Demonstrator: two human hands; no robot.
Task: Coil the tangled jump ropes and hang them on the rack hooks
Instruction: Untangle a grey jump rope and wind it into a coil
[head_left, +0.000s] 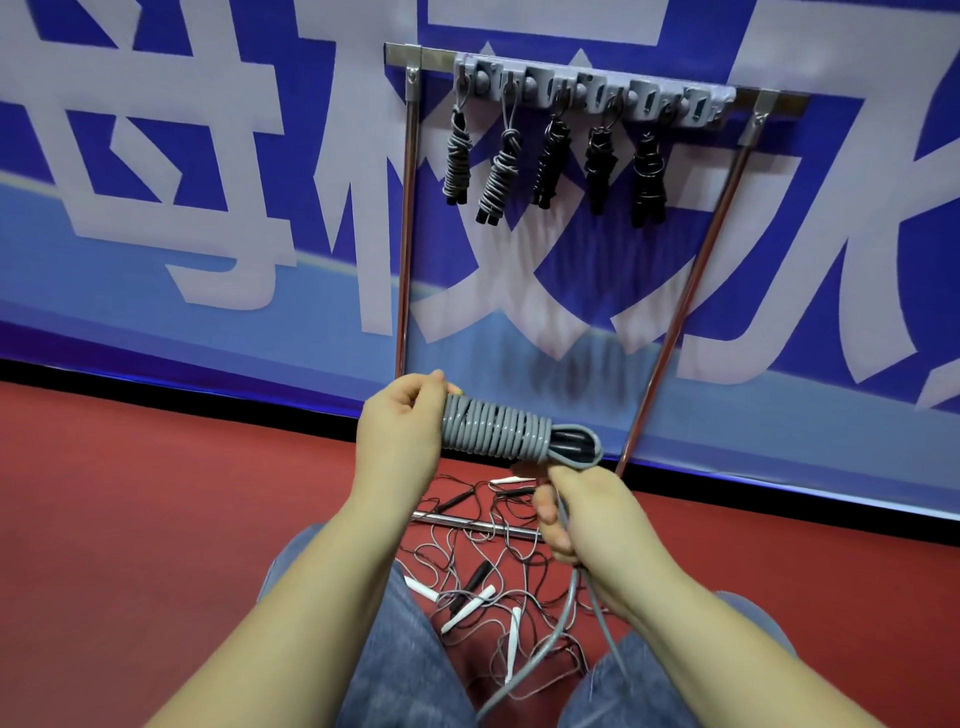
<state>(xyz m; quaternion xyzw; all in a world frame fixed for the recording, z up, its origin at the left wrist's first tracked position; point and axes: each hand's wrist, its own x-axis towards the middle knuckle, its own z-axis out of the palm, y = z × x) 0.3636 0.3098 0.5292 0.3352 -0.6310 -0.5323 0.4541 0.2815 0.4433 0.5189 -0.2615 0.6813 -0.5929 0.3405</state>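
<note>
Gray jump rope (496, 434) is being clenched by the left hand (400, 431); the right hand (582, 512) is gripping its tail below, where slack risks unwinding coils.

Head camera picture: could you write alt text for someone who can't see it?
A person's left hand holds a grey jump rope wound tightly round its black handles, while the right hand grips the loose end. Five coiled ropes hang on a wall rack ahead; a tangle of ropes lies on the red floor.
</note>
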